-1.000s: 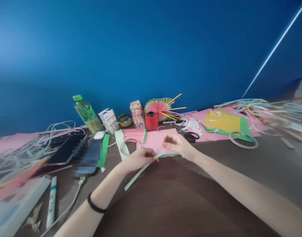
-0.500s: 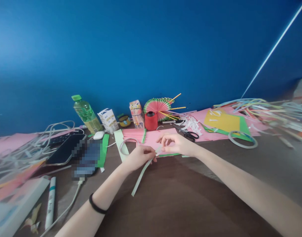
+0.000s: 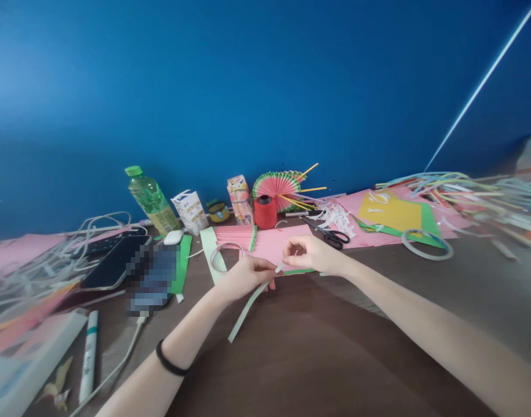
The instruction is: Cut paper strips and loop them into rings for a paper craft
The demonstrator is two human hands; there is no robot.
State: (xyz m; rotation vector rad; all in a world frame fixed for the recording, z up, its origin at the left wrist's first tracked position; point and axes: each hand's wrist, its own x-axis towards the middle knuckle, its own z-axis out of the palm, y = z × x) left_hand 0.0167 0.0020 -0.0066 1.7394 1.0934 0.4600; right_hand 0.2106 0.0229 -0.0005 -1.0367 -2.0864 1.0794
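My left hand pinches a long pale green paper strip near its upper end; the rest of the strip hangs down toward me over the brown table. My right hand pinches the same strip's tip, where a thin white backing seems to lift off. Both hands hover just in front of a pink paper sheet with a green edge. A tape ring lies left of the hands.
Scissors, a red thread spool, a paper fan, a green bottle and small cartons stand at the back. Phones, cables and a marker crowd the left. Coloured sheets, straws and another tape ring lie right.
The strip's free end has swung from pointing left-down to hanging more steeply toward me. My right hand's fingers have closed on the strip's tip. Both hands stayed roughly in place.
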